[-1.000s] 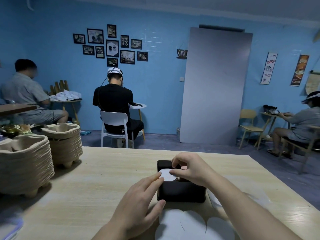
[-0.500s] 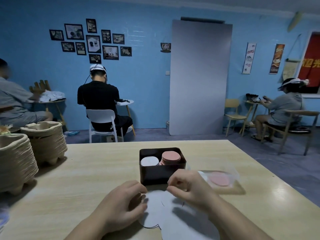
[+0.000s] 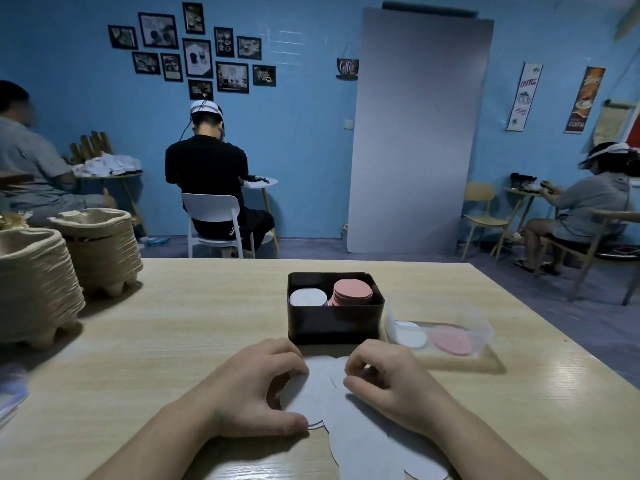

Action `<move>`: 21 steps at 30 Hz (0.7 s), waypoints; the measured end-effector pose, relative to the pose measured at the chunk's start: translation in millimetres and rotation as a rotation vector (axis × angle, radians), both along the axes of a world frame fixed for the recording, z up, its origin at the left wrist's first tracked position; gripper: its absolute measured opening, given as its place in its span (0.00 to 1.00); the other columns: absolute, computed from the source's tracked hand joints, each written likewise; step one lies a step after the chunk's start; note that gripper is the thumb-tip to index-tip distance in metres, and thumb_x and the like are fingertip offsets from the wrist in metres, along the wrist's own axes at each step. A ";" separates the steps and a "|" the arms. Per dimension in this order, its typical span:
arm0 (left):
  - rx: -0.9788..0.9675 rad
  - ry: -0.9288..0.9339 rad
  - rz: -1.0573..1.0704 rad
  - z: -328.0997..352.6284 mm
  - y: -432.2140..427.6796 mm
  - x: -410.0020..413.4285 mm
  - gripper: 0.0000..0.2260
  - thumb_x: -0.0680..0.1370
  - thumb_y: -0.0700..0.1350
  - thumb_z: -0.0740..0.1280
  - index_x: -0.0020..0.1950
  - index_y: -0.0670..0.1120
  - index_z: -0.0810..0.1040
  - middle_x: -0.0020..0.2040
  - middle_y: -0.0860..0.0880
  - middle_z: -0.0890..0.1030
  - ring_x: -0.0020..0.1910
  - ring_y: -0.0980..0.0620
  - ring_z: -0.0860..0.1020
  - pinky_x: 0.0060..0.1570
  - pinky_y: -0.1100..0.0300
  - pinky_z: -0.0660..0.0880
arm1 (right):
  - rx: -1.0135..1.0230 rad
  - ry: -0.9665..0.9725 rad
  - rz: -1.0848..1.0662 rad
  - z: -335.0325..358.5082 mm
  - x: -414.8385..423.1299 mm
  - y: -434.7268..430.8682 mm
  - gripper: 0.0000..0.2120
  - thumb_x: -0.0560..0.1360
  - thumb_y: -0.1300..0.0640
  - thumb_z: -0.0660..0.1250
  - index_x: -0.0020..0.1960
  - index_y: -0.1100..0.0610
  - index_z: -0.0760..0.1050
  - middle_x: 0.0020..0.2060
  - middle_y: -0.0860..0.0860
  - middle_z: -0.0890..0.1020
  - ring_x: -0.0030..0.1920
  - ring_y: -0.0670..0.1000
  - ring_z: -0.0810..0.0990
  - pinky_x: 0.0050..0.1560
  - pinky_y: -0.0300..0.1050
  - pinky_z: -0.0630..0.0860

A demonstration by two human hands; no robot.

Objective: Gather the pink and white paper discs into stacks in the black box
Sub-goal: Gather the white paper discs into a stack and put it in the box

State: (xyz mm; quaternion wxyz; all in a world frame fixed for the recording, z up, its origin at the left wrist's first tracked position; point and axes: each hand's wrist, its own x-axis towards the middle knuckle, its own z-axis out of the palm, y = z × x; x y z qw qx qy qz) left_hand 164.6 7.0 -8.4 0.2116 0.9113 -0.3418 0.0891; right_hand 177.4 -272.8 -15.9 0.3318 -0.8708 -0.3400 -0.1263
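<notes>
A black box (image 3: 334,323) stands on the wooden table (image 3: 173,341). Inside it a stack of white discs (image 3: 307,297) sits on the left and a taller stack of pink discs (image 3: 352,292) on the right. Just in front of the box several large white paper discs (image 3: 360,441) lie overlapping on the table. My left hand (image 3: 252,389) curls over the left edge of these discs, thumb and fingers on the paper. My right hand (image 3: 384,379) curls over their upper right part, fingertips pinching a disc's edge.
A clear plastic tray (image 3: 440,336) right of the box holds a white and a pink disc. Two tall stacks of pulp egg trays (image 3: 41,282) stand at the table's left. Three people sit at small tables in the background.
A second ago both hands were at the box, setting a white disc in it. They have drawn back to the loose white discs in front of the box and now hold them.
</notes>
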 end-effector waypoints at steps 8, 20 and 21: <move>-0.089 -0.059 0.124 7.3 11.5 -1.5 0.23 0.68 0.65 0.73 0.59 0.59 0.76 0.58 0.67 0.72 0.58 0.63 0.74 0.52 0.59 0.77 | -0.048 -0.040 -0.024 1.9 -4.0 0.6 0.04 0.77 0.47 0.68 0.48 0.46 0.76 0.45 0.39 0.78 0.46 0.43 0.77 0.44 0.33 0.70; -0.041 -0.208 -0.012 10.7 -24.1 -7.2 0.26 0.72 0.65 0.72 0.63 0.52 0.77 0.59 0.57 0.75 0.53 0.56 0.77 0.48 0.55 0.76 | -0.038 -0.026 0.147 7.0 -4.8 13.0 0.23 0.71 0.44 0.77 0.62 0.50 0.77 0.69 0.43 0.75 0.69 0.41 0.74 0.64 0.40 0.74; -0.035 -0.207 -0.016 10.5 -24.9 -7.0 0.26 0.72 0.65 0.72 0.64 0.52 0.77 0.59 0.57 0.75 0.54 0.56 0.77 0.49 0.55 0.77 | -0.033 -0.034 0.155 6.7 -4.3 13.4 0.21 0.71 0.45 0.78 0.60 0.50 0.78 0.67 0.42 0.76 0.67 0.41 0.75 0.63 0.39 0.74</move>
